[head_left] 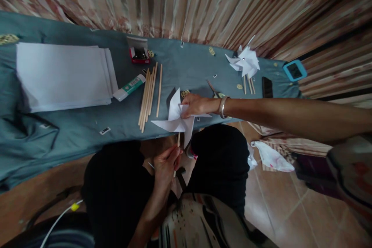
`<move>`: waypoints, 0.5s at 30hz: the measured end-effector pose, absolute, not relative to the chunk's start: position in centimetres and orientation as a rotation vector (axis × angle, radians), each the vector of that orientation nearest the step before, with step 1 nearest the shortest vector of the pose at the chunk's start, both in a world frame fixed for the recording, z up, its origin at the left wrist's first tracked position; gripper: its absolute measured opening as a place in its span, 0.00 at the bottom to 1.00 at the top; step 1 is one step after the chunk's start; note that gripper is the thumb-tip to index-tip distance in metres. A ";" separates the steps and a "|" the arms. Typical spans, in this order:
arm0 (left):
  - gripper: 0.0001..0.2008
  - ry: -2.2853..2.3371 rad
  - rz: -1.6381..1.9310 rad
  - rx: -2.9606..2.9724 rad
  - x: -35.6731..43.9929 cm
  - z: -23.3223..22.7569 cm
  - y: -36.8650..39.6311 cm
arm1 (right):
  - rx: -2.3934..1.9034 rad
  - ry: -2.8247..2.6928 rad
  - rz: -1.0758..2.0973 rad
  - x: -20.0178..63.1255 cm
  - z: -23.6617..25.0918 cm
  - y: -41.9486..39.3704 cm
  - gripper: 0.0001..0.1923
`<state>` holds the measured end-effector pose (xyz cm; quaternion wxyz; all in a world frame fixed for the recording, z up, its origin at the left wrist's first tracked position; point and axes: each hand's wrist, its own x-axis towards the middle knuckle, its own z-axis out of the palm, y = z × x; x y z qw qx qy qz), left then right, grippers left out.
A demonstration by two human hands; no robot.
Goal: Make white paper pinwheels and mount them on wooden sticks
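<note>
A white paper pinwheel (pixel 176 122) on a thin wooden stick (pixel 178 139) is at the front edge of the cloth-covered table. Below the blades, my left hand (pixel 167 161) grips the stick with closed fingers, above my lap. My right hand (pixel 196 105), a silver bangle at its wrist, reaches in from the right and pinches the pinwheel near its centre. Its fingertips hide the middle of the paper. Just left of the pinwheel lie several loose wooden sticks (pixel 150 95). Partly behind my right wrist is a pair of scissors (pixel 216 92).
White paper sheets (pixel 62 77) are stacked at the left. Near the sticks lie a green-and-white box (pixel 130 87) and an opened red box (pixel 140 55) of small dark pieces. Several pinwheels (pixel 245 60), a black phone (pixel 267 87) and a blue-framed device (pixel 295 70) lie right. Curtains (pixel 162 4) hang behind.
</note>
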<state>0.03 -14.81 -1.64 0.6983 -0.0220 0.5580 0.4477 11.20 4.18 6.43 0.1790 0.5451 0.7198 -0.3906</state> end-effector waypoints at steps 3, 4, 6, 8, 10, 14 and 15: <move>0.26 1.250 0.994 -0.036 0.0 -1.5 -14.8 | 1.484 2.051 -1.035 10.9 6.6 4.4 0.01; 0.26 1.251 1.001 -0.034 -0.1 -1.5 -14.8 | 1.454 2.057 -0.980 10.7 6.8 4.5 0.01; 0.25 1.254 1.028 -0.028 -0.1 -1.4 -14.7 | 1.384 2.090 -0.861 10.2 7.1 4.7 0.01; 0.25 1.258 1.060 -0.022 -0.1 -1.4 -14.7 | 1.326 2.140 -0.758 9.9 7.4 4.7 0.04; 0.24 1.253 1.082 -0.020 -0.1 -1.4 -14.6 | 1.289 2.167 -0.696 9.8 7.6 4.7 0.08; 0.22 1.246 1.101 -0.022 0.0 -1.5 -14.6 | 1.252 2.172 -0.695 10.3 7.6 5.0 0.13; 0.22 1.246 1.102 -0.022 0.0 -1.4 -14.6 | 1.250 2.169 -0.718 10.4 7.6 5.0 0.13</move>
